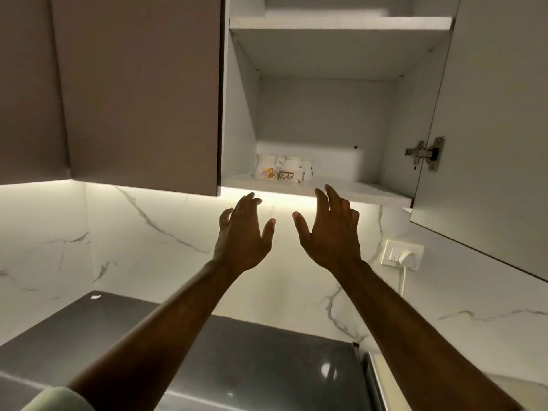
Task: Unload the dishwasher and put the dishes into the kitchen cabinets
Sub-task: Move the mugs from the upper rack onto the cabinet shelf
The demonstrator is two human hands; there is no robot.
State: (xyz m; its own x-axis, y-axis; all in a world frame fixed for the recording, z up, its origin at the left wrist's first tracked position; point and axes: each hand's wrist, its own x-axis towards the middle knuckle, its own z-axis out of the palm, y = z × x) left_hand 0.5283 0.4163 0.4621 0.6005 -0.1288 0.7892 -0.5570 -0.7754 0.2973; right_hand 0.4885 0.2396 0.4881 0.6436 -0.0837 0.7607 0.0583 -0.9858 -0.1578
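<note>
Both my arms reach up toward an open wall cabinet (pixel 323 120). My left hand (pixel 243 232) and my right hand (pixel 329 229) are raised just below the front edge of the bottom shelf (pixel 355 189), palms facing each other, fingers spread and relaxed, holding nothing. At the back left of that shelf stand several white patterned cups (pixel 283 169), close together. The hands are in front of and below the cups, not touching them. The upper shelf (pixel 341 23) shows only its underside and front edge.
The cabinet's right door (pixel 486 129) hangs open toward me with a metal hinge (pixel 425 152). A closed brown cabinet door (pixel 139 90) is at left. Below lie a dark grey countertop (pixel 252 360), a marble backsplash and a wall socket (pixel 401 255) with a plug.
</note>
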